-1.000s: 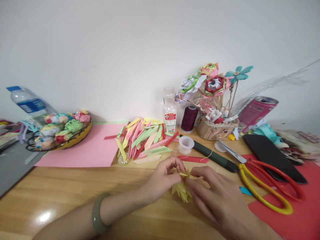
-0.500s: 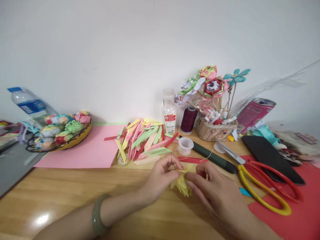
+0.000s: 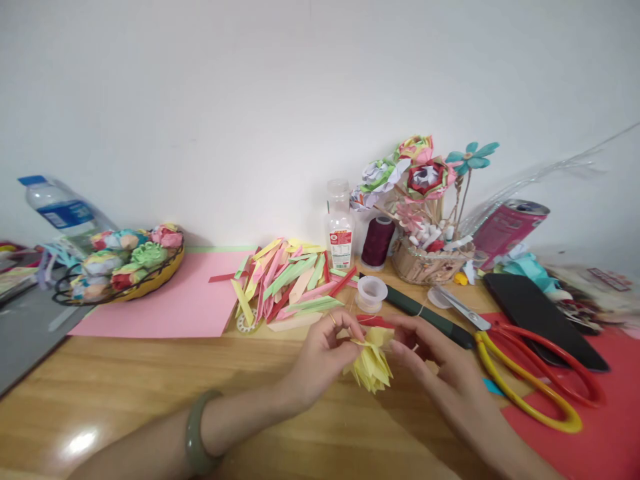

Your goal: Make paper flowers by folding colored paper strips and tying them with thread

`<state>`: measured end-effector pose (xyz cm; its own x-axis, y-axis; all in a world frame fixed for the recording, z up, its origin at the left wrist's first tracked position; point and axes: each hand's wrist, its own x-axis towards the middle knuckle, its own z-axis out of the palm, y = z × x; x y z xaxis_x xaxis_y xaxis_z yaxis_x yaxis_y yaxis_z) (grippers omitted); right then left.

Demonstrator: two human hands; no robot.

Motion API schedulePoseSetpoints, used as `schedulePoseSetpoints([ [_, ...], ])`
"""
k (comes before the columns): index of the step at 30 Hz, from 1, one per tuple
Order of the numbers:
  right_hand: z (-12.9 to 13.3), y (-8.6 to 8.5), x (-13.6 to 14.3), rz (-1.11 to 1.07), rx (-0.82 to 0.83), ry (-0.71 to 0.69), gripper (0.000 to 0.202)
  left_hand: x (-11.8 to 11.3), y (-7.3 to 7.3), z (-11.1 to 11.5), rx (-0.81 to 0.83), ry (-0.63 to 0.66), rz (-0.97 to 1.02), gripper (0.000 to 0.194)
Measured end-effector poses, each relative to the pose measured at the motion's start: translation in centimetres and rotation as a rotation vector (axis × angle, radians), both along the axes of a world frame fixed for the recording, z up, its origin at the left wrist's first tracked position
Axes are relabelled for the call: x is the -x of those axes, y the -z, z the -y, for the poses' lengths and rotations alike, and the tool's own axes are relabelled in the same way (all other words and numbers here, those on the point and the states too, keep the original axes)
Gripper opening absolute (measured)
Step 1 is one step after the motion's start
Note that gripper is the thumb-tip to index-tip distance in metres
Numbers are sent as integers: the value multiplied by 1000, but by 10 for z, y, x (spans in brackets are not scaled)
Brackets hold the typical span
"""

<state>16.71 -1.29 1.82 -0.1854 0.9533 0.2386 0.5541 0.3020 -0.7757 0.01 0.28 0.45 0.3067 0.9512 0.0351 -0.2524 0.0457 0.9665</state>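
Note:
A yellow paper flower (image 3: pixel 371 367) with pointed, layered petals hangs just above the wooden table, petals downward. My left hand (image 3: pixel 320 357), with a ring on one finger and a green bangle at the wrist, pinches the flower's upper left part between thumb and fingers. On the other side, my right hand (image 3: pixel 440 367) has its thumb and fingertips at the upper right petals, the other fingers bent behind. Exactly how those tips grip the paper is partly hidden. Behind my hands lie a red paper strip (image 3: pixel 375 321) and a small white plastic spool (image 3: pixel 371 294).
Folded paper strips (image 3: pixel 293 280) lie in a pile beside pink paper (image 3: pixel 200 293). A basket of paper flowers (image 3: pixel 433 260), a thread cone (image 3: pixel 377 241) and a clear bottle (image 3: pixel 341 230) stand behind. Scissors (image 3: pixel 530 373) and a black phone (image 3: pixel 545 320) lie right.
My right hand has shifted slightly right and its fingers have spread, uncovering more of the flower. The flower's upper petals now stand out wider. My left hand keeps its pinch.

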Motion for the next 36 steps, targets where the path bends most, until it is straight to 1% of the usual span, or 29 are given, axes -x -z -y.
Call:
schedulePoseSetpoints([
  [2, -2, 1, 3, -61, 115, -42, 25, 0, 0, 1, -6, 8, -12, 9],
  [5, -4, 5, 6, -106, 248, -88, 26, -1, 1, 2, -14, 18, -37, 8],
  [9, -4, 9, 8, -72, 333, -90, 30, 0, 0, 4, -32, 59, -52, 7],
  [12, -3, 10, 7, -58, 320, -91, 29, 2, -2, 5, -41, 147, -58, 5],
  [14, -2, 10, 7, -68, 298, -109, 26, 2, -2, 6, -42, 175, -78, 8],
  [18, -1, 9, 9, -83, 284, -142, 22, -3, 0, 5, -22, 126, -170, 12],
  [22, 0, 6, 11, -118, 344, -143, 18, -6, 3, 4, 18, 73, -209, 14],
  [27, -1, 7, 10, -188, 340, -110, 18, -5, 5, 3, -70, 30, -355, 20],
  [33, -2, 9, 9, -276, 318, -141, 19, -4, 11, 5, -152, 1, -395, 19],
  [36, -1, 9, 9, -279, 319, -128, 19, -4, 9, 6, -202, -16, -423, 21],
])
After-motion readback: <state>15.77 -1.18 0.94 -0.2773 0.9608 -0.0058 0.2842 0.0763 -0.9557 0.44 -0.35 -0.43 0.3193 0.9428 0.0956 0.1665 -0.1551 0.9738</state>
